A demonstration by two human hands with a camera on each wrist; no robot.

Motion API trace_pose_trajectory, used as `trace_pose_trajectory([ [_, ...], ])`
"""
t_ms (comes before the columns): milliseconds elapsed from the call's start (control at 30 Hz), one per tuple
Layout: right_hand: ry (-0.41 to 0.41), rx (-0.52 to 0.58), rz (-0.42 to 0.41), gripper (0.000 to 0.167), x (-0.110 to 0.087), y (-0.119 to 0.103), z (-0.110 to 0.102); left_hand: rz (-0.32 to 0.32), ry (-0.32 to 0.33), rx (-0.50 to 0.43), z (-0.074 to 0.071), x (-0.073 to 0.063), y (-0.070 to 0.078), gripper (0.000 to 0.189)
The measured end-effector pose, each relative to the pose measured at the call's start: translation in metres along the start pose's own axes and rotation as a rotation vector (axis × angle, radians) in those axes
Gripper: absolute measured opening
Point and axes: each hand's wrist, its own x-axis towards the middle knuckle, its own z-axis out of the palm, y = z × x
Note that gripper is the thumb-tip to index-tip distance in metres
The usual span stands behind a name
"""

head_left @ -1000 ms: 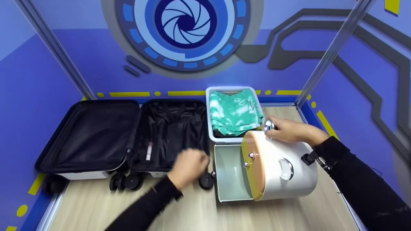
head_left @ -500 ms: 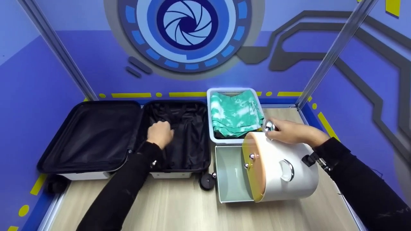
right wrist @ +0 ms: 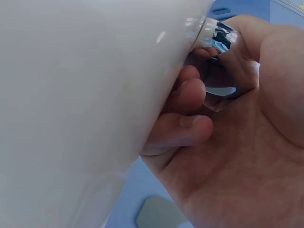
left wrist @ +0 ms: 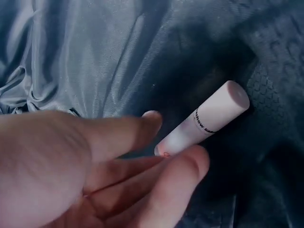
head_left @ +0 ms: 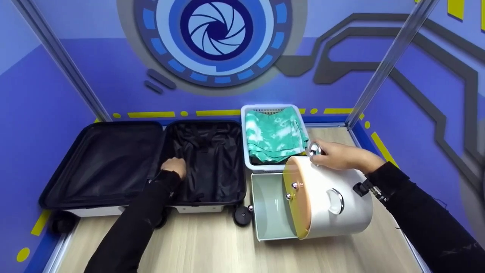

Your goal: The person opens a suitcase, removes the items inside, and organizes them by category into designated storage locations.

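Observation:
A pale pink lip gloss tube [left wrist: 204,118] lies on the black lining of the open suitcase [head_left: 212,174]. My left hand [head_left: 175,167] reaches down into that half of the suitcase; its thumb and fingers [left wrist: 178,178] are apart, close to the tube's near end, and do not close round it. In the head view the hand hides the tube. My right hand [head_left: 337,155] grips the shiny metal handle [head_left: 315,149] on top of a white cosmetic storage box [head_left: 344,204], its fingers curled round it in the right wrist view. The box's pale green drawer [head_left: 274,206] stands pulled out.
A white basket [head_left: 248,159] with folded green-and-white cloth [head_left: 274,132] stands behind the drawer, against the back wall. The suitcase's other half [head_left: 106,167] lies flat at the left. Black suitcase wheels [head_left: 242,216] stick out at the front, one beside the drawer.
My left hand has moved left from near the drawer, over the suitcase, then down to the lip gloss tube. My right hand stays on the box's handle.

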Motion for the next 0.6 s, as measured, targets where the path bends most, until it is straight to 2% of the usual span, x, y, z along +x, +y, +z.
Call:
trace_pose_trajectory([
  [100,0.0,-0.005,0.004,0.041,0.0,0.0,0.0,0.007,-0.027,-0.004,-0.007,-0.009,0.003,0.034],
  [200,-0.001,-0.004,-0.003,0.042,0.001,0.001,0.0,0.004,-0.079,0.0,-0.008,-0.009,0.003,0.034],
  [333,-0.005,0.011,-0.009,0.044,0.0,0.001,0.0,-0.006,-0.131,0.017,-0.002,0.0,0.001,0.035],
  [400,-0.008,0.018,-0.006,0.045,0.0,0.001,0.0,0.002,-0.115,0.021,0.01,0.016,-0.003,0.034],
  [433,-0.008,0.02,-0.005,0.045,0.0,0.001,0.0,0.002,-0.115,0.021,0.012,0.019,-0.004,0.035],
  [567,-0.002,0.008,-0.008,0.044,0.0,0.001,0.0,0.007,-0.106,-0.001,0.013,0.022,-0.003,0.036],
  [600,0.005,-0.002,-0.01,0.043,0.0,0.001,0.0,0.005,-0.11,-0.006,0.007,0.017,0.0,0.036],
])
